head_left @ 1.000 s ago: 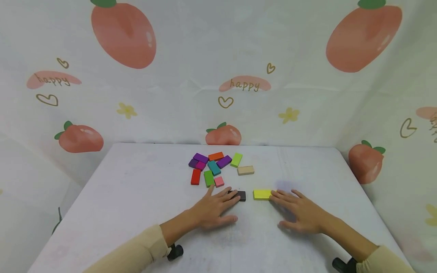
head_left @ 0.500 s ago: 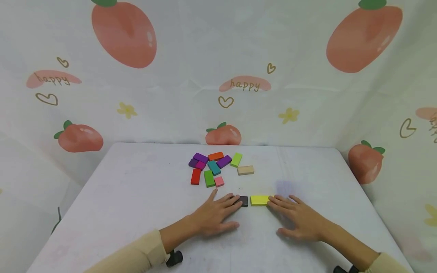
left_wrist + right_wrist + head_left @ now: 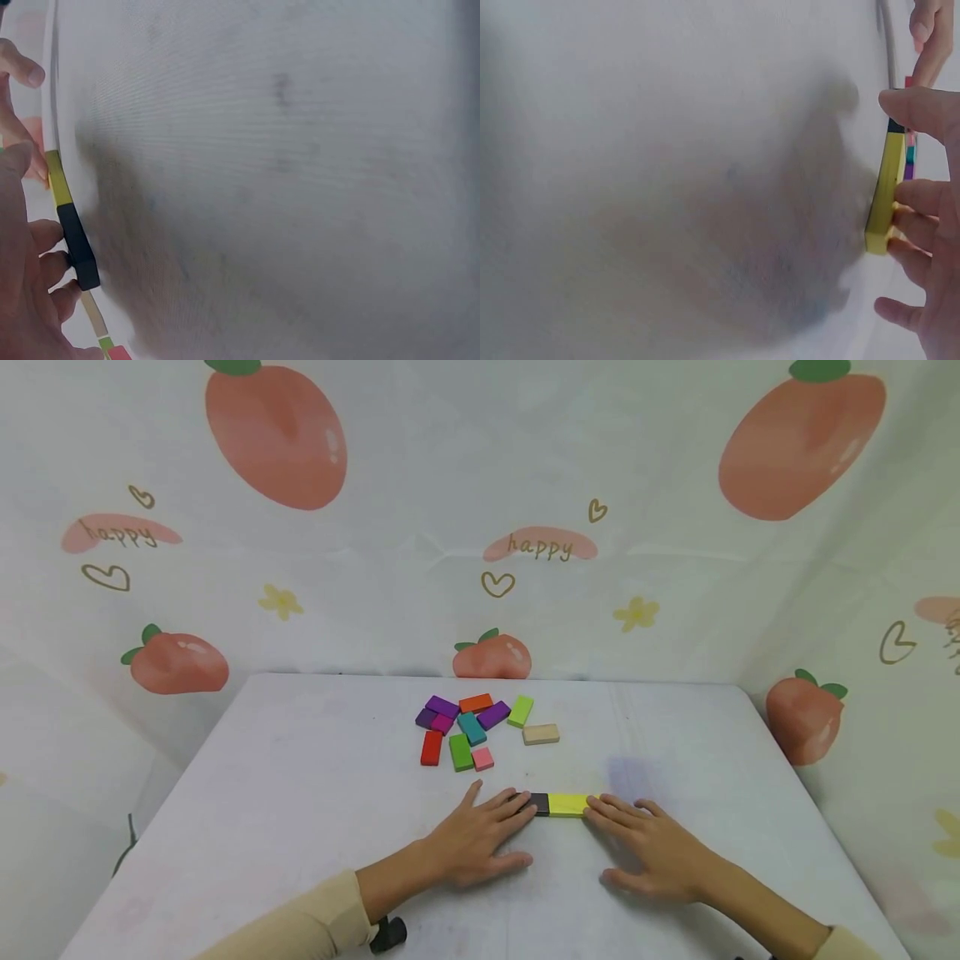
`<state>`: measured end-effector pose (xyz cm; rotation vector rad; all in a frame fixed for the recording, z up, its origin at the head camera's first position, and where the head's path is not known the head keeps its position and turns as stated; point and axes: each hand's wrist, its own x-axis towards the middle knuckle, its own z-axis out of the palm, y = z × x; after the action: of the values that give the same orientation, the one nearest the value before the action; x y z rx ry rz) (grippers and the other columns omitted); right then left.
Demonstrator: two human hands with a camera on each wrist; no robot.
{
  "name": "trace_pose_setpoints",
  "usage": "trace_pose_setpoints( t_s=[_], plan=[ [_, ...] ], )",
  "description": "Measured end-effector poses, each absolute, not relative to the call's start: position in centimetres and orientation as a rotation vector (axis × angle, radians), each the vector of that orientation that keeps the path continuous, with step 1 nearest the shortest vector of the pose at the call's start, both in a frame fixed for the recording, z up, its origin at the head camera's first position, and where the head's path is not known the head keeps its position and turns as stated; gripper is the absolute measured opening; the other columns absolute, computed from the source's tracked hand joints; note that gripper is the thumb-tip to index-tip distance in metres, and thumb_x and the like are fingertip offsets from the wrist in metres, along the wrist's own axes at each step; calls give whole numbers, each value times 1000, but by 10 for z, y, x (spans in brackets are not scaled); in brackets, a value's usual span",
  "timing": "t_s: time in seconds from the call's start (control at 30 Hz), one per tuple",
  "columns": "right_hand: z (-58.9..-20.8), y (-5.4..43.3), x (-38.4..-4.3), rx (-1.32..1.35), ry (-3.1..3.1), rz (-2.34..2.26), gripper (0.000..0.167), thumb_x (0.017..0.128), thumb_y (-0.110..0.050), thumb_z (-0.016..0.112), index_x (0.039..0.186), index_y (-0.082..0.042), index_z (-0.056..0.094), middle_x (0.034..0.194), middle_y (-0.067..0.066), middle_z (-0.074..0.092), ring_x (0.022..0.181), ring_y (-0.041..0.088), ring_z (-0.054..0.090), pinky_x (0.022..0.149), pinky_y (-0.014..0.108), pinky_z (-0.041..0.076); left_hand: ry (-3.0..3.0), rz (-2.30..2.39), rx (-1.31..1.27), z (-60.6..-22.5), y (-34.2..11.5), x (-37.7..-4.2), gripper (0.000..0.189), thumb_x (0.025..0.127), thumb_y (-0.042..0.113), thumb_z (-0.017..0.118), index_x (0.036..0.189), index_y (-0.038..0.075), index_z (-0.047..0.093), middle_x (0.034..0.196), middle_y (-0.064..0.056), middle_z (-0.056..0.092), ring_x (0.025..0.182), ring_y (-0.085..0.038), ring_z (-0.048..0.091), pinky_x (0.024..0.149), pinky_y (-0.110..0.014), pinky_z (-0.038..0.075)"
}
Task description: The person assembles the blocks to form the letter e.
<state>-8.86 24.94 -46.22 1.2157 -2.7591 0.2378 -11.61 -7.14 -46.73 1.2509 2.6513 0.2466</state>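
Note:
On the white table a black block (image 3: 538, 804) and a yellow block (image 3: 567, 805) lie flat, end to end, in one row. My left hand (image 3: 480, 839) rests its extended fingertips on the black block, covering its left part. The fingers of my right hand (image 3: 652, 847) lie on the right end of the yellow block. Both thumbs stand apart from the blocks. In the left wrist view, fingertips touch the black block (image 3: 77, 247). The right wrist view has fingertips against the yellow block (image 3: 885, 195).
Behind the hands lies a loose group of coloured blocks, among them a red block (image 3: 431, 748), a green block (image 3: 461, 752), a pink block (image 3: 483, 758), a teal block (image 3: 472, 727) and a beige block (image 3: 541, 734). A patterned cloth (image 3: 375, 568) hangs beyond the table (image 3: 300, 760).
Both hands have slid their blocks toward the person and toward each other. The gap between the black and yellow blocks has closed. The group behind has stayed put.

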Motion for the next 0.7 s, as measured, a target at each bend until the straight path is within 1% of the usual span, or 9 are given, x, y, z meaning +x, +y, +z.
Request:
trace_pose_setpoints(
  t_s=[0.1, 0.17, 0.4, 0.47, 0.53, 0.7],
  plan=[
    [-462, 248, -87, 1200, -2753, 226, 72, 89, -52, 68, 144, -9, 52, 148, 8, 51, 133, 28, 51, 90, 51, 49, 2650, 249, 1247, -467, -71, -116, 72, 99, 66, 32, 159, 25, 27, 163, 5, 26, 151, -21, 21, 115, -65, 15],
    [-462, 247, -86, 1192, -2758, 219, 73, 88, -53, 68, 144, -9, 52, 148, 8, 51, 133, 28, 51, 91, 51, 49, 2651, 248, 1248, -467, -71, -116, 72, 99, 66, 32, 158, 25, 28, 163, 5, 26, 151, -21, 22, 115, -65, 16],
    [-462, 246, -84, 1170, -2768, 216, 72, 90, -53, 67, 145, -10, 52, 149, 9, 50, 135, 30, 48, 98, 65, 37, 2652, 225, 1269, -467, -72, -117, 71, 99, 65, 34, 158, 25, 29, 163, 4, 26, 150, -20, 22, 115, -65, 18],
    [-463, 247, -84, 1164, -2778, 230, 72, 90, -54, 67, 146, -11, 51, 151, 9, 48, 137, 30, 46, 99, 66, 35, 2647, 226, 1269, -467, -72, -118, 71, 99, 65, 34, 158, 25, 29, 163, 4, 26, 150, -20, 22, 115, -65, 18],
    [-463, 249, -85, 1166, -2775, 252, 72, 90, -53, 67, 146, -12, 50, 152, 8, 46, 138, 29, 45, 100, 66, 35, 2641, 234, 1268, -467, -72, -118, 71, 99, 64, 34, 158, 25, 29, 163, 4, 26, 150, -20, 22, 115, -65, 17],
    [-462, 253, -87, 1188, -2735, 267, 73, 89, -51, 69, 146, -10, 50, 150, 6, 49, 136, 26, 48, 100, 57, 37, 2631, 245, 1267, -467, -71, -119, 70, 100, 64, 33, 158, 24, 29, 163, 4, 26, 151, -20, 21, 117, -62, 17]
  ],
)
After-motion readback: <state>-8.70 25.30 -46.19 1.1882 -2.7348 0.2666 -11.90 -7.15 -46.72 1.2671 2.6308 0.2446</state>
